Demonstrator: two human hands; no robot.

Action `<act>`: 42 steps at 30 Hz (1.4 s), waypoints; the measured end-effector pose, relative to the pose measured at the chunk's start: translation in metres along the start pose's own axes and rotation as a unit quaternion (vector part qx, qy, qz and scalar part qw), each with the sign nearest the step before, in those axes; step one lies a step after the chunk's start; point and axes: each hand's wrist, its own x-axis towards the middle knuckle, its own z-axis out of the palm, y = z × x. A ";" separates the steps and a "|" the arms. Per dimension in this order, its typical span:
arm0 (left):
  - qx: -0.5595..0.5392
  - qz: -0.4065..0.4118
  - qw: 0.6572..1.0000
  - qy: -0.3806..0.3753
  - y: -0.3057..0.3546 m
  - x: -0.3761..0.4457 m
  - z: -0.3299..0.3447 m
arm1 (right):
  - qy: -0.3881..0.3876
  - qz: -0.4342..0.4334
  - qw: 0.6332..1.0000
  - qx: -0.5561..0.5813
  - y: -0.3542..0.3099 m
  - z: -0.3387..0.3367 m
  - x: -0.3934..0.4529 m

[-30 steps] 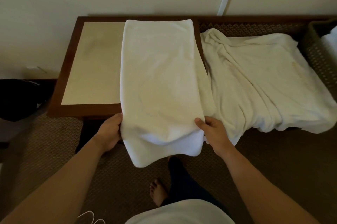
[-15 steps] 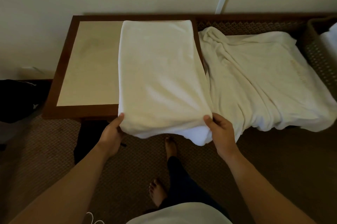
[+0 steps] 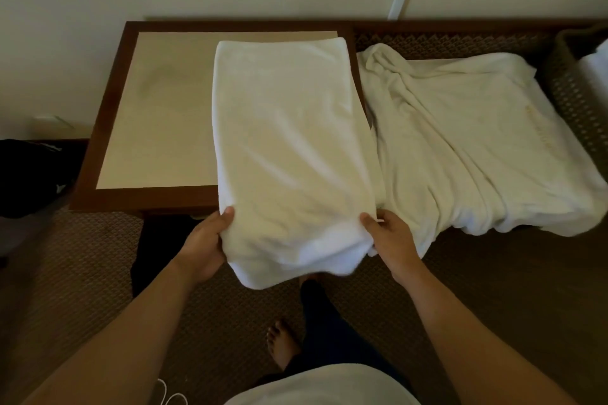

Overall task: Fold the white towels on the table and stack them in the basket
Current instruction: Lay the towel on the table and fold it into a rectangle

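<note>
While hands grip it, towel (image 3: 289,141) overhangs table (image 3: 154,197).

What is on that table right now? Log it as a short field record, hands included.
folded towel: long strip on the table, near end hanging off the front edge
left hand: grip on the towel's near left corner
right hand: grip on the near right corner
unfolded towel: rumpled, spread to the right
basket: far right, something white inside
</note>
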 end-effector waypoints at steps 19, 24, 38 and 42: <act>0.270 0.100 0.914 0.286 -0.002 0.006 0.016 | 0.056 -0.014 0.998 -0.037 -0.004 0.008 0.015; 0.303 0.104 0.893 0.317 -0.001 -0.001 0.018 | 0.103 -0.027 0.993 -0.048 -0.010 0.012 0.016; 0.497 0.086 0.818 0.276 0.050 0.034 0.012 | 0.240 -0.053 0.941 -0.234 -0.034 0.031 0.025; 0.468 0.151 0.815 0.306 0.045 0.033 0.027 | 0.219 -0.004 0.940 -0.261 -0.044 0.037 0.033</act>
